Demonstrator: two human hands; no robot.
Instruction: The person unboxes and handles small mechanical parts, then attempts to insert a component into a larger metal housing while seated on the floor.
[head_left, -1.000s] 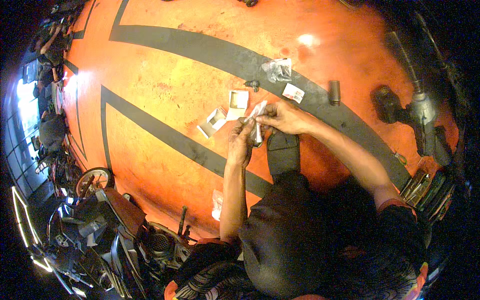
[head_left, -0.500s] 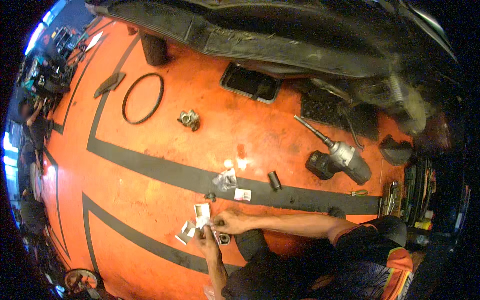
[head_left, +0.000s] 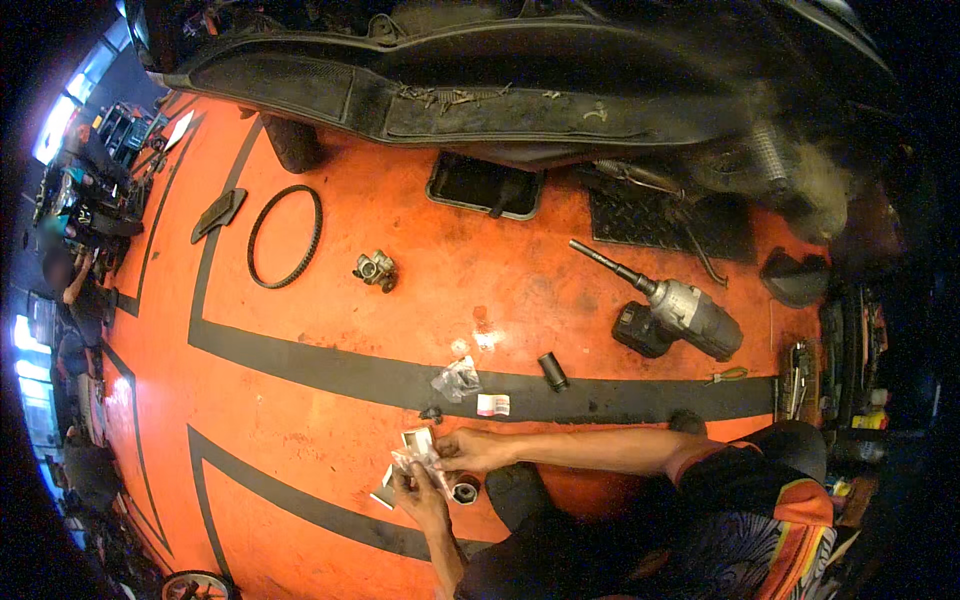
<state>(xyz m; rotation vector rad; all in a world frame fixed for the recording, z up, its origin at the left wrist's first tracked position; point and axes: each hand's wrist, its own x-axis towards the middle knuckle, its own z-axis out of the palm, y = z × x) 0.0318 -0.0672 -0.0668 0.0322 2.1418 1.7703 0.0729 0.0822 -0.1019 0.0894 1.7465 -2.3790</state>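
Low over the orange floor, my left hand (head_left: 420, 498) and right hand (head_left: 472, 450) are close together. Both have their fingers closed on a small clear plastic bag (head_left: 432, 475); what is inside it cannot be made out. An open white carton (head_left: 417, 439) lies just beyond my fingers, and another white carton piece (head_left: 383, 490) sits left of my left hand. Beside the hands, near my knee, is a round dark part with a metal centre (head_left: 465, 490). Farther off lie a small dark part (head_left: 431, 414), a crumpled clear bag (head_left: 458, 380) and a white paper slip (head_left: 493, 405).
Ahead lie a black socket (head_left: 552, 372), cordless impact wrench (head_left: 690, 315), drive belt (head_left: 285, 237), metal carburetor-like part (head_left: 374, 270) and black tray (head_left: 488, 188). A screwdriver (head_left: 727, 376) lies at right. A dark vehicle body (head_left: 500, 110) overhangs the far side. Another person (head_left: 80, 285) is at far left.
The view has tilted, so the floor items appear lower. My hands have spread slightly, and more of the clear bag shows between them. The floor items stay put.
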